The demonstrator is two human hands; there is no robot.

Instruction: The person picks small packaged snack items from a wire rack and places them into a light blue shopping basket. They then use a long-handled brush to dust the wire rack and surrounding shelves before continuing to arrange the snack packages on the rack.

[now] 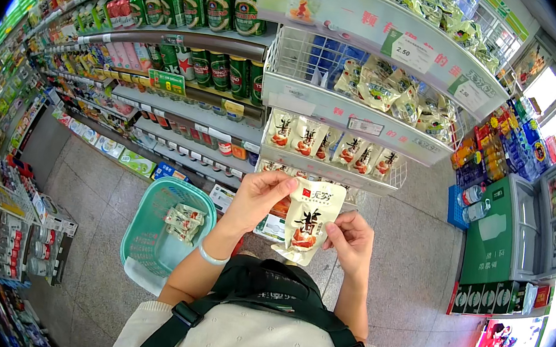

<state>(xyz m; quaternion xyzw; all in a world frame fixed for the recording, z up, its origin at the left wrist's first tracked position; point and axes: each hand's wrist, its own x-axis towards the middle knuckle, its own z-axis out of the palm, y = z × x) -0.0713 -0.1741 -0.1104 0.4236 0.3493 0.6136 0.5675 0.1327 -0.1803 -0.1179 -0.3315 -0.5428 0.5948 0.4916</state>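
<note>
A cream snack pouch (309, 223) with dark and red print is held upright before me. My left hand (266, 193) pinches its upper left corner between thumb and fingers. At its right edge, lower down, my right hand (350, 238) grips it with thumb and fingers. Similar pouches (308, 137) stand in a row in a white wire rack (330, 166) just beyond my hands. To the left, a teal plastic basket (136, 229) sits low by my left forearm, with several small packets (185, 223) inside.
Shelves of Tsingtao beer cans (220, 6) rise ahead on the left. Wire tiers with more packets (378, 87) stand ahead on the right. Bottled goods (43, 249) line the far left. A green chest freezer (493, 229) and large water bottles (474, 210) are at the right.
</note>
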